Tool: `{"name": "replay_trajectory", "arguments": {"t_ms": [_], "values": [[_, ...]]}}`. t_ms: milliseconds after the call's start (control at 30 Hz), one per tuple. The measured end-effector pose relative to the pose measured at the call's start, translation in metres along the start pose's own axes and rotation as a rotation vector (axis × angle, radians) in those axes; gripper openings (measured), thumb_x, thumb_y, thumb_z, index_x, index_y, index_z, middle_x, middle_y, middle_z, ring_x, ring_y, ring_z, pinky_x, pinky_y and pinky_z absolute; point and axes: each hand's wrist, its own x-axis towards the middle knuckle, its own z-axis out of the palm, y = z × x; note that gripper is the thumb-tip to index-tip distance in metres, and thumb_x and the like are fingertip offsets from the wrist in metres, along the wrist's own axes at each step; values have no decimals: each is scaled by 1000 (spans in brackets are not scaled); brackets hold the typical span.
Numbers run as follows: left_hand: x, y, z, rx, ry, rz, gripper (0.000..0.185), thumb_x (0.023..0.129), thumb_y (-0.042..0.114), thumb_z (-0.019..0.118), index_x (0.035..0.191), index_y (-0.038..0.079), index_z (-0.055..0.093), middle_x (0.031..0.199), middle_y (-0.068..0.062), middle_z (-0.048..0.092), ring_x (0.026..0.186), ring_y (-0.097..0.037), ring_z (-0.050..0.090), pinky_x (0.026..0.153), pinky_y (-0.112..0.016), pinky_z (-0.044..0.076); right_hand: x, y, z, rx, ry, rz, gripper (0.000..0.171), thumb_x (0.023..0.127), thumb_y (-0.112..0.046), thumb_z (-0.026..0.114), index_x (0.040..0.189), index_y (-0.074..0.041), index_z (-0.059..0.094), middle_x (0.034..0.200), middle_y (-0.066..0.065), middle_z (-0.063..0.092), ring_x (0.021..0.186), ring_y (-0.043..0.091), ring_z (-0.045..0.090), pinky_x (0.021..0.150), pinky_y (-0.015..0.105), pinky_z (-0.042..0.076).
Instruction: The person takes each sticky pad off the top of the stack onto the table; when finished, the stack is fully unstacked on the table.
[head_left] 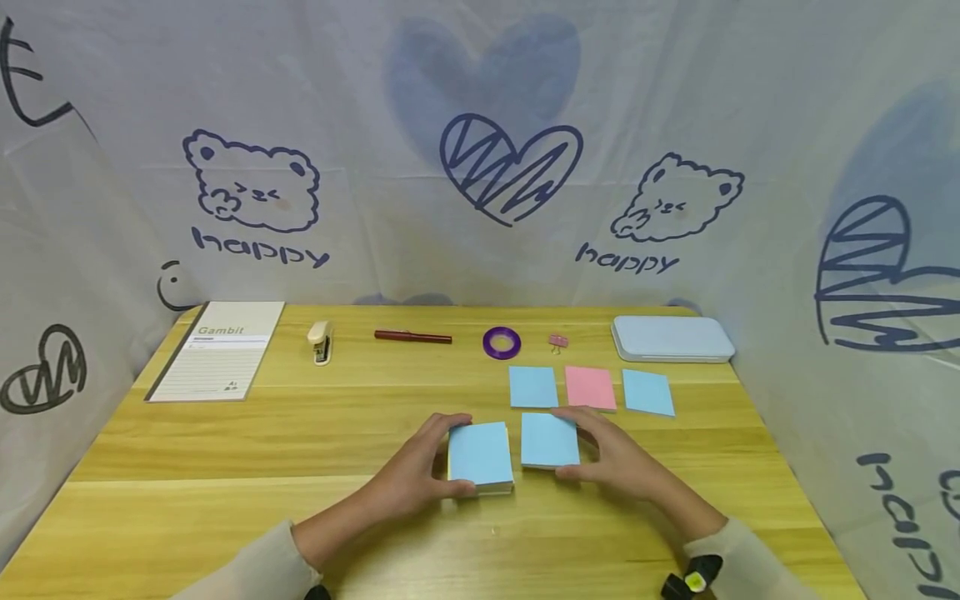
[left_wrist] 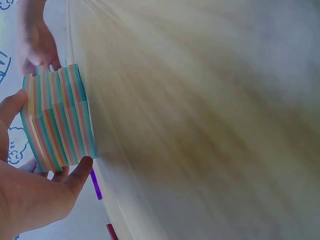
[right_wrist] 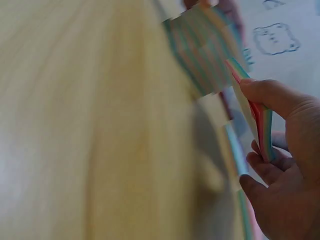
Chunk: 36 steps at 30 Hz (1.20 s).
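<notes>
My left hand grips a thick pad of sticky notes with a blue top sheet, standing on the wooden table. In the left wrist view the pad shows striped coloured edges, with my left hand holding it from below. Just to the right, my right hand holds a thinner blue-topped wad of notes. The right wrist view shows that wad tilted up and pinched by my right hand. The two piles sit side by side, almost touching.
Beyond the hands lie three single notes: blue, pink, blue. Along the back are a notebook, stapler, red pen, purple tape ring, pink clip and pale-blue case. Cloth walls surround the table.
</notes>
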Motion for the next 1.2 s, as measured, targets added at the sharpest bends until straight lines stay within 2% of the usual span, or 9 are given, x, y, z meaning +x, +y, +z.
{"name": "replay_trajectory", "arguments": {"t_ms": [233, 567, 1033, 1200], "values": [[1, 0, 0, -3, 5, -3, 87, 81, 23, 90, 153, 6, 42, 143, -12, 51, 125, -30, 54, 107, -54, 46, 2, 12, 13, -118, -59, -36, 84, 87, -42, 83, 157, -18, 43, 159, 5, 43, 146, 32, 40, 118, 58, 35], [1, 0, 0, 10, 1, -1, 88, 81, 26, 89, 153, 6, 42, 143, -11, 51, 125, -29, 55, 107, -53, 47, 2, 15, 18, -179, -51, -87, 85, 89, -42, 81, 159, -15, 40, 159, 9, 42, 144, 36, 42, 116, 60, 37], [1, 1, -1, -4, -17, -18, 87, 82, 28, 89, 152, 9, 43, 145, -12, 50, 125, -32, 55, 105, -54, 48, -1, 15, 21, -201, -42, -86, 88, 87, -41, 82, 159, -16, 39, 158, 10, 41, 143, 38, 43, 113, 64, 38], [1, 0, -2, -22, -19, 0, 85, 83, 30, 88, 152, 8, 44, 152, -12, 44, 135, -37, 49, 112, -59, 42, 1, 14, 19, -197, -56, -93, 90, 87, -44, 82, 160, -16, 37, 159, 9, 40, 144, 38, 42, 113, 64, 38]]}}
